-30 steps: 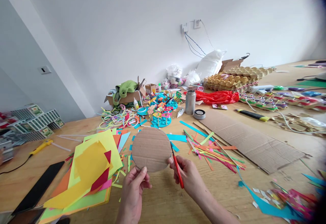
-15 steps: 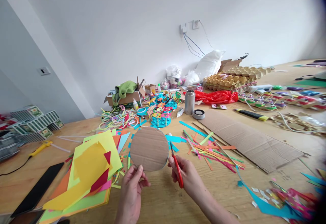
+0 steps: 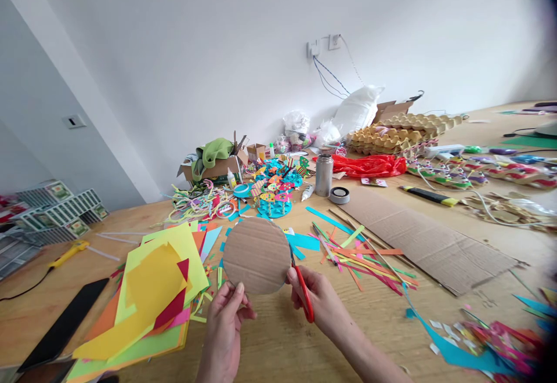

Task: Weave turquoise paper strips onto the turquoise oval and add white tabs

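A round cardboard disc (image 3: 256,254) is pinched at its lower left edge by my left hand (image 3: 228,319), the thumb lying on its front face. My right hand (image 3: 317,299) is closed on the red handles of a pair of scissors (image 3: 304,296). Their blades point up along the disc's right edge, partly hidden by it. Blue paper strips (image 3: 304,241) lie on the table just past the disc's right side, and more blue bits show behind its left rim.
Left lies a stack of coloured paper (image 3: 152,290). Right are thin paper strips (image 3: 361,252) and a long cardboard piece (image 3: 426,241). Behind stand a metal bottle (image 3: 324,175), a tape roll (image 3: 340,195), blue-based fish decorations (image 3: 275,197), and egg trays (image 3: 391,133).
The scissor blades, visible beside the disc earlier, now sit against its right edge and are mostly hidden. The disc has shifted slightly right. My left hand has hardly moved.
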A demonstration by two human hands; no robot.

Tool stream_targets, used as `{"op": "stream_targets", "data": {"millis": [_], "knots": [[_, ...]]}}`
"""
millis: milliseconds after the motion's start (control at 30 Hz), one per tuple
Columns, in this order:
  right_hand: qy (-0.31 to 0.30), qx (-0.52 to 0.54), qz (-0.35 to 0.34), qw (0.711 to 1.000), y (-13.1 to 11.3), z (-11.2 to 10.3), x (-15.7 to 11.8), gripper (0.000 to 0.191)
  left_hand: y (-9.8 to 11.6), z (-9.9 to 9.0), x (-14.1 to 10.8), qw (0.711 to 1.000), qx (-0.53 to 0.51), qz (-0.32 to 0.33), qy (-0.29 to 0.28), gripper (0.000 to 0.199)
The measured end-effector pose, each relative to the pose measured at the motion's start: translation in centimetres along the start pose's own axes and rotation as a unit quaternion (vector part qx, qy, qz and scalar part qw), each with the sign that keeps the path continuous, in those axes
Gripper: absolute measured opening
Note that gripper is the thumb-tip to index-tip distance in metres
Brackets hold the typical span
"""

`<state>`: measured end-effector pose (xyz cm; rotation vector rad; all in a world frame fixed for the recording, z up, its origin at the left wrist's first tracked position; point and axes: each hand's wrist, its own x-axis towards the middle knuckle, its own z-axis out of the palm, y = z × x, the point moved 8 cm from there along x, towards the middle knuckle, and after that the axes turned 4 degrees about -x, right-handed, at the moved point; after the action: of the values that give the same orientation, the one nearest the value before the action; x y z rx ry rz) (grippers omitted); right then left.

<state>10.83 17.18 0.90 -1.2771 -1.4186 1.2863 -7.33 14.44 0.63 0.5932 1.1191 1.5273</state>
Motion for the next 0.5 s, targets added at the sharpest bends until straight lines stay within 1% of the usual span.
{"op": "stream_targets", "data": {"millis": [233, 500], "knots": [[0.014, 0.001, 0.001, 1.000, -0.38, -0.51, 0.00, 0.060, -0.10, 0.28, 0.03, 1.000, 0.003, -0.004, -0.010, 0.045], [0.016, 0.012, -0.004, 1.000, -0.58, -0.69, 0.20, 0.060, 0.23, 0.53, -0.22, 1.000, 0.010, -0.004, -0.011, 0.044]]}}
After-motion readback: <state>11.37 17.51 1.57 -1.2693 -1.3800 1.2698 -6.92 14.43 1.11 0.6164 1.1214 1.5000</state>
